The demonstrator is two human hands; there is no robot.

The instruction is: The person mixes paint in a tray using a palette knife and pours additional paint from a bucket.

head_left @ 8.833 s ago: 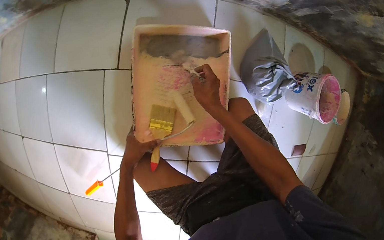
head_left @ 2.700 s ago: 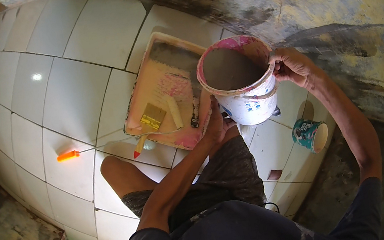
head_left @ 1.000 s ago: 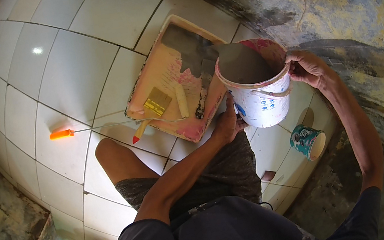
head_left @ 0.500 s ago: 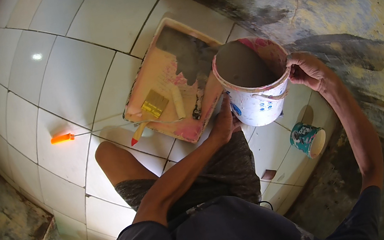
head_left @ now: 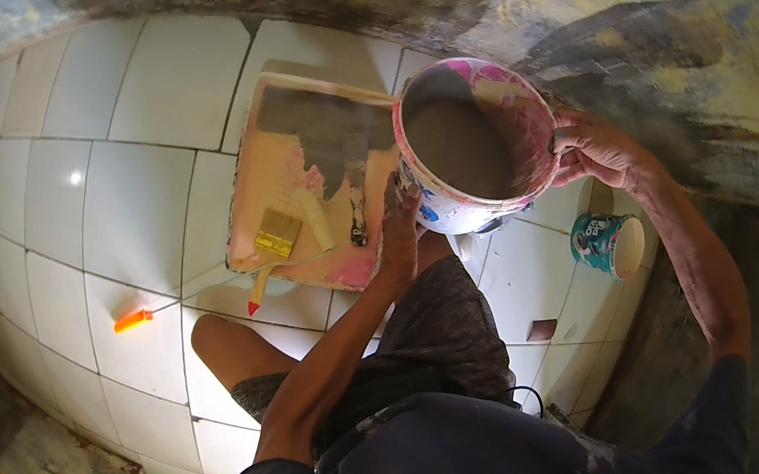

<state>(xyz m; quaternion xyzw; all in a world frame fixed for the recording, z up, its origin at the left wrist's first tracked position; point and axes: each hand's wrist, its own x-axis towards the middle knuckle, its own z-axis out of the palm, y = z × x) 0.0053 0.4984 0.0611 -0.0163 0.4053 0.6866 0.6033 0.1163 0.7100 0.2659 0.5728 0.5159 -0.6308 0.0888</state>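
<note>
Both my hands hold a white paint bucket [head_left: 449,212] with pink-stained walls inside and thick grey paint-like mix [head_left: 457,146] in it. My left hand [head_left: 396,232] supports its left side. My right hand [head_left: 597,147] grips the rim on the right. The bucket is tilted and lifted beside a shallow paint tray [head_left: 248,221], whose far end is coated with grey mix. In the tray lie a paint roller [head_left: 315,220] and a scraper [head_left: 357,211] with a grey-smeared blade. A flat brush [head_left: 278,233] rests across the tray's near edge.
The roller's orange handle [head_left: 133,320] sticks out over the white floor tiles [head_left: 132,208]. A small teal tub [head_left: 605,244] lies on its side at right, near a brown scrap [head_left: 543,329]. A stained wall [head_left: 658,40] rises close by on the right.
The bucket has turned in my hands, showing more of its inside and less of its outer wall. The grey mix has drawn back from the left rim. My view has shifted slightly.
</note>
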